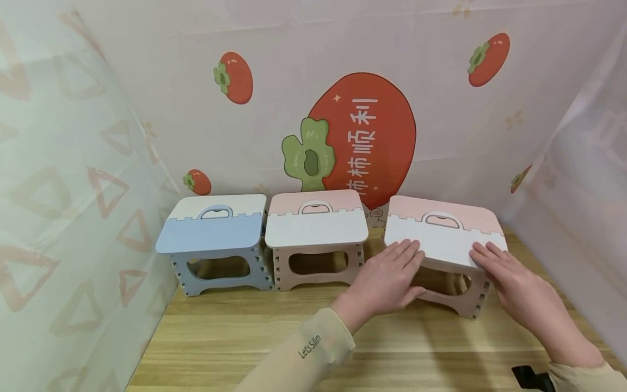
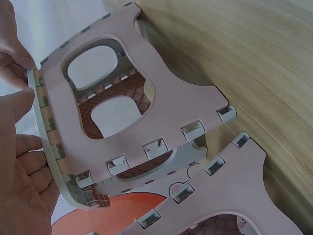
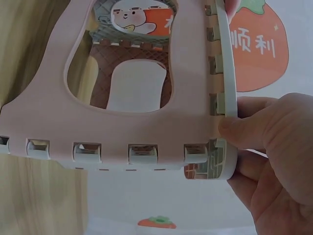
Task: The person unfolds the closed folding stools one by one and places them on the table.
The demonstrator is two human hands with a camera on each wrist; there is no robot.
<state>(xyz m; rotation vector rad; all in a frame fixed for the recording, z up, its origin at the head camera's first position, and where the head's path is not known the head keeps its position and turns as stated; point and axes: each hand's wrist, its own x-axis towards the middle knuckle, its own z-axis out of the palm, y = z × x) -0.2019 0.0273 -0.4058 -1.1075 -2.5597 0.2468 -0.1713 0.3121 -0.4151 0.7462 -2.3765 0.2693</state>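
A pink-and-white folding stool (image 1: 450,243) stands at the right, set at a slant, its legs unfolded. My left hand (image 1: 387,277) rests on the front left of its white top with straight fingers; the thumb points out near the front edge. At the front right corner, my right hand (image 1: 519,288) holds the top's edge, fingers lying above. In the right wrist view its thumb (image 3: 237,131) presses the rim beside the pink side panel (image 3: 122,131). The left wrist view shows the left thumb (image 2: 18,103) near the rim.
A second pink-and-white stool (image 1: 317,228) and a blue-and-white stool (image 1: 213,234) stand side by side to the left, both unfolded. Behind them rises a cloth backdrop (image 1: 421,43) printed with persimmons. Wood-grain tabletop (image 1: 245,337) lies in front; cloth walls border both sides.
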